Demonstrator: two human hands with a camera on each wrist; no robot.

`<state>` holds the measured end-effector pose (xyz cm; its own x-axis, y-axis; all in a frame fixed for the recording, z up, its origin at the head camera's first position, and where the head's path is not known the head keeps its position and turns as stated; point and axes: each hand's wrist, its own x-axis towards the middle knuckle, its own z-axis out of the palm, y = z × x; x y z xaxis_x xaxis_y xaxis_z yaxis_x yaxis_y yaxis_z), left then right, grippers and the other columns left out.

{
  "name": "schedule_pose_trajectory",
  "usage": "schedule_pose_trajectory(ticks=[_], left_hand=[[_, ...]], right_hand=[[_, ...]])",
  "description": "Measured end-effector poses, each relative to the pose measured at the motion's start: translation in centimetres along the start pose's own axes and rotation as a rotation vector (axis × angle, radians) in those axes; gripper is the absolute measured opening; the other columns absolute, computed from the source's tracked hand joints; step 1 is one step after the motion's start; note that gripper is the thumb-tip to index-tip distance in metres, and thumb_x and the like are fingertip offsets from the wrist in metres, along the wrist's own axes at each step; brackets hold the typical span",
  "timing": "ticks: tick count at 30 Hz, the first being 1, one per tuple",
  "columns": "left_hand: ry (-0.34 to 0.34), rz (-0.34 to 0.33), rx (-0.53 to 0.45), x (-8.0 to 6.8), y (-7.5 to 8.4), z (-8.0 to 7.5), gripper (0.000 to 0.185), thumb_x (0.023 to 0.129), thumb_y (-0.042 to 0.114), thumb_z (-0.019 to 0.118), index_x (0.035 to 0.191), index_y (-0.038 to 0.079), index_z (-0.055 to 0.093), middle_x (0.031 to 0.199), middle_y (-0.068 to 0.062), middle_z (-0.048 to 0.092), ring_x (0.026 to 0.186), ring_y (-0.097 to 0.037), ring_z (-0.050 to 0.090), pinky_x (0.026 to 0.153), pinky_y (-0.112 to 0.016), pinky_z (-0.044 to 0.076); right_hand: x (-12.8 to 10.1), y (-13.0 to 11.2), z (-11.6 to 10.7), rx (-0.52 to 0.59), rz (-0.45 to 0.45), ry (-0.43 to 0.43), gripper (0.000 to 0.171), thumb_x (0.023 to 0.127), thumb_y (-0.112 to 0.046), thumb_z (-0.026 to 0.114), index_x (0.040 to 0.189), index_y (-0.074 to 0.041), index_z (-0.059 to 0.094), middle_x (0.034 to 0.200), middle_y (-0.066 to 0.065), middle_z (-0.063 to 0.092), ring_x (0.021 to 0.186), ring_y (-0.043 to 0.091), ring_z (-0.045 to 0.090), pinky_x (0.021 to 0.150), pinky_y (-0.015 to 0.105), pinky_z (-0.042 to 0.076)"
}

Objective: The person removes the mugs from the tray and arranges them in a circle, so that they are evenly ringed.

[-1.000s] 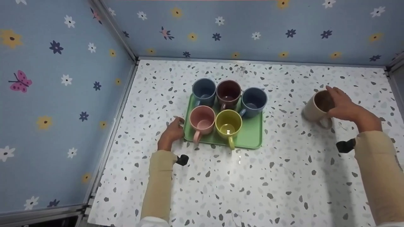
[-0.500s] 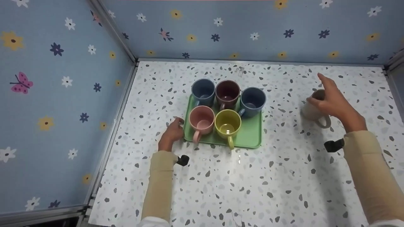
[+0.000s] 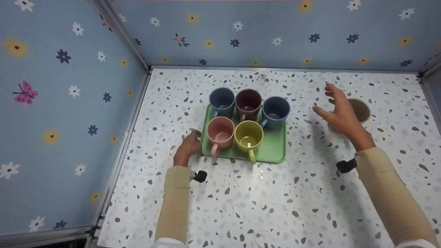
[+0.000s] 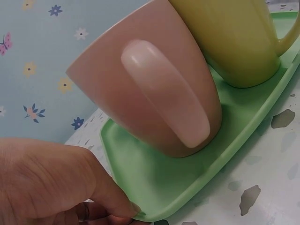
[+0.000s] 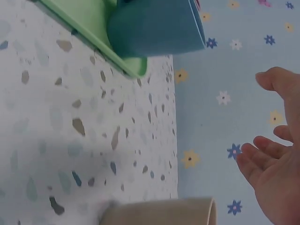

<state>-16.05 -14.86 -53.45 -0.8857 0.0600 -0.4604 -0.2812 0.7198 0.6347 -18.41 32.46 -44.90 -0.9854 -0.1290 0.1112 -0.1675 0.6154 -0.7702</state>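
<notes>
My left hand (image 3: 188,144) pinches the near left corner of a green tray (image 3: 272,148); in the left wrist view the thumb lies on the rim with fingers curled at its outer side. On the tray stand a pink mug (image 3: 220,132), a yellow mug (image 3: 248,135), a dark brown mug (image 3: 248,101), a blue mug (image 3: 222,100) at the back left and another blue mug (image 3: 275,110) at the back right. My right hand (image 3: 341,112) hangs with fingers spread, holding nothing. It partly hides a beige mug (image 3: 361,110) standing on the table behind it.
The speckled white table (image 3: 220,206) meets a flowered blue panel (image 3: 262,31) at the back and another panel (image 3: 69,120) on the left. The tray's front right corner is bare green. Each wrist wears a small black camera (image 3: 200,176).
My right hand has let go of the beige mug, risen off it and moved left toward the tray. The left hand and the tray have stayed in place.
</notes>
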Motion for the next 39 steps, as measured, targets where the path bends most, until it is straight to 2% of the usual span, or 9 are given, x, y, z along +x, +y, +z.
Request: schedule_pose_trajectory(ticks=[5, 13, 19, 26, 39], left_hand=[[-0.019, -0.016, 0.008, 0.0, 0.3, -0.1, 0.041, 0.093, 0.007, 0.029, 0.132, 0.005, 0.044, 0.134, -0.021, 0.051, 0.109, -0.031, 0.050, 0.097, -0.044, 0.039], [-0.019, -0.023, 0.018, -0.1, 0.4, -0.2, 0.043, 0.092, 0.007, 0.031, 0.132, 0.004, 0.044, 0.134, -0.021, 0.051, 0.108, -0.030, 0.050, 0.097, -0.044, 0.039], [-0.006, -0.004, 0.016, -0.2, 0.5, -0.2, 0.043, 0.091, 0.007, 0.030, 0.132, 0.004, 0.045, 0.133, -0.021, 0.051, 0.109, -0.031, 0.050, 0.097, -0.044, 0.039], [0.013, 0.026, 0.014, -0.2, 0.4, -0.2, 0.042, 0.089, 0.006, 0.032, 0.128, 0.002, 0.046, 0.127, -0.022, 0.054, 0.103, -0.032, 0.052, 0.091, -0.043, 0.041], [-0.006, -0.011, 0.020, 0.1, 0.1, -0.1, 0.043, 0.087, 0.008, 0.038, 0.129, 0.005, 0.046, 0.115, -0.020, 0.057, 0.098, -0.029, 0.052, 0.090, -0.042, 0.041]], right_hand=[[0.3, -0.6, 2.0, 0.005, -0.099, 0.007, 0.080, 0.086, -0.013, 0.070, 0.150, -0.005, 0.022, 0.145, 0.023, 0.034, 0.133, 0.039, 0.036, 0.107, 0.051, 0.031], [0.5, -1.2, 5.0, 0.004, -0.147, -0.020, 0.082, 0.085, -0.016, 0.071, 0.149, -0.001, 0.023, 0.145, 0.023, 0.034, 0.132, 0.039, 0.036, 0.107, 0.053, 0.032], [0.8, -1.7, 6.7, 0.012, -0.136, -0.040, 0.083, 0.085, -0.021, 0.071, 0.149, 0.000, 0.022, 0.145, 0.024, 0.034, 0.133, 0.039, 0.036, 0.107, 0.053, 0.031], [1.0, -1.8, 7.7, 0.019, -0.106, -0.070, 0.085, 0.086, -0.026, 0.071, 0.151, -0.004, 0.020, 0.147, 0.023, 0.031, 0.135, 0.037, 0.034, 0.108, 0.051, 0.030], [1.5, -2.3, 9.3, 0.021, -0.064, -0.104, 0.095, 0.082, -0.032, 0.074, 0.150, 0.000, 0.017, 0.146, 0.024, 0.030, 0.133, 0.038, 0.035, 0.109, 0.052, 0.030]])
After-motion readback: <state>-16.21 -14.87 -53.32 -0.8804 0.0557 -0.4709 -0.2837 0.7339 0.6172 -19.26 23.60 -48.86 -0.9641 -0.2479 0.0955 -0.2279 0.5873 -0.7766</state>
